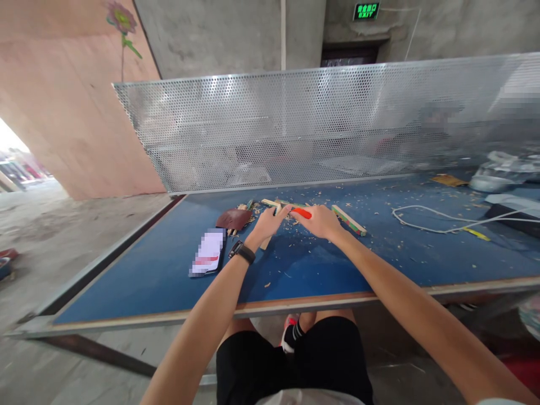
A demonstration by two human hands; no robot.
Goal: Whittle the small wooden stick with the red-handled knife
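On the blue table (160, 281), my left hand (269, 223) is closed round a pale wooden piece (265, 242), whose lower end sticks out below the palm. My right hand (323, 221) is wrapped round an orange-handled tool (302, 213); its tip is too small to make out. The two hands nearly meet, thumbs close together. Wood shavings (291, 222) lie around and between them. Just right of my right hand rests a wooden strip with green and red sides (349, 220).
A phone (208, 252) and a brown pouch (233, 219) with thin sticks lie on the left. A perforated metal screen (270, 132) stands along the back. On the right are a white cable (422, 228), a yellow item (477, 233) and a plastic bag (498, 171).
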